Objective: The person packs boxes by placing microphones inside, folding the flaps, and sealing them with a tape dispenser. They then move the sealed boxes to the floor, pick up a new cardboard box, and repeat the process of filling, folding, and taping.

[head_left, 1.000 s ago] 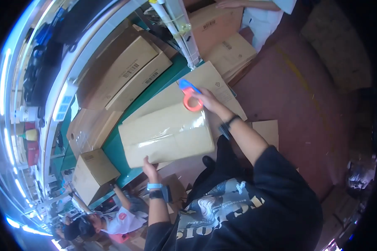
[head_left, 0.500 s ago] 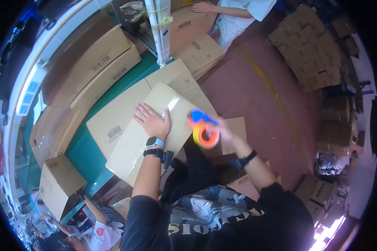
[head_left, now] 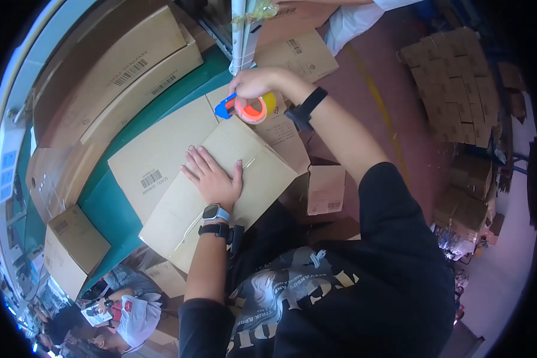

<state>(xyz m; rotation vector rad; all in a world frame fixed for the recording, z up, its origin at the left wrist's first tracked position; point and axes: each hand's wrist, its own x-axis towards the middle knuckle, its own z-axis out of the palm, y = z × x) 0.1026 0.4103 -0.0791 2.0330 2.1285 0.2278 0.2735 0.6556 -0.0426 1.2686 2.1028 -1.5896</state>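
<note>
The carton (head_left: 253,190) lay atop a flat cardboard piece (head_left: 128,143) on the green bench (head_left: 110,197), its long axis and taped seam running from lower left to upper right. Your left hand (head_left: 215,184) was the nearer, palm down on the top face, fingers spread and thumb apart. Your right hand (head_left: 255,85) had its fingers curled about the tape dispenser (head_left: 255,113), just beyond the carton's far end; from those fingers the carton lay toward your body. (Contact between dispenser and cardboard could not be confirmed.)

Against the frame half a second earlier, your right hand had shifted from beside the carton's right side, over the floor, to that far end, taking the dispenser with it. Your left hand had stayed on the top face, and the carton kept much the same slant.
</note>
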